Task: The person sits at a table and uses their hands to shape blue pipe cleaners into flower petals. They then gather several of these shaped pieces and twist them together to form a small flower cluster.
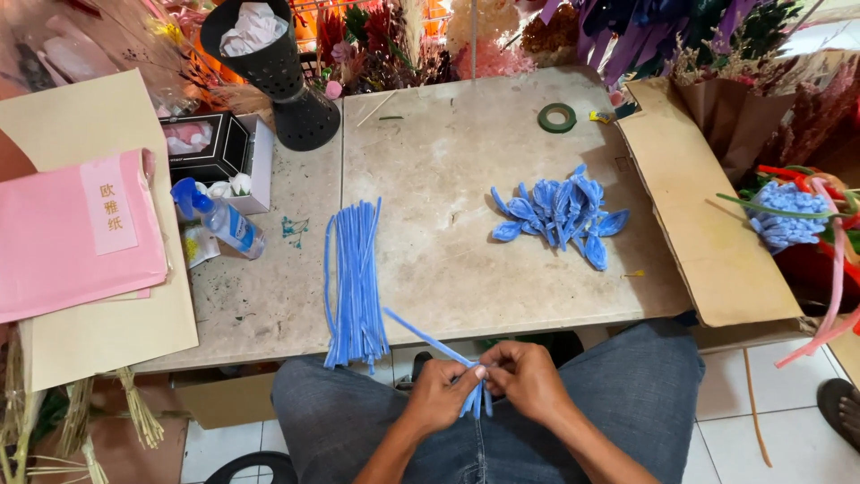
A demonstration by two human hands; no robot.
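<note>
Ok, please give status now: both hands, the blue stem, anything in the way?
Left hand and right hand both pinching one blue pipe cleaner over the lap. Bundle of blue pipe cleaners on the table edge beside it. Nothing blocking.

pipe cleaner (430, 339): its near end is hidden between the fingers of the left hand (441, 394) and the right hand (528, 381); the bent shape there cannot be told.
forearms: cut off by the bottom edge.
pink paper pack (72, 237): its left part is cut off by the left edge.
blue flower bunch (786, 215): partly covered by ribbons, the lower part is not seen.
foot in sandal (842, 408): cut off by the right edge.
black basket (269, 63): the top rim is cut off by the upper edge.
background flowers: blurred, the kinds cannot be told.
</note>
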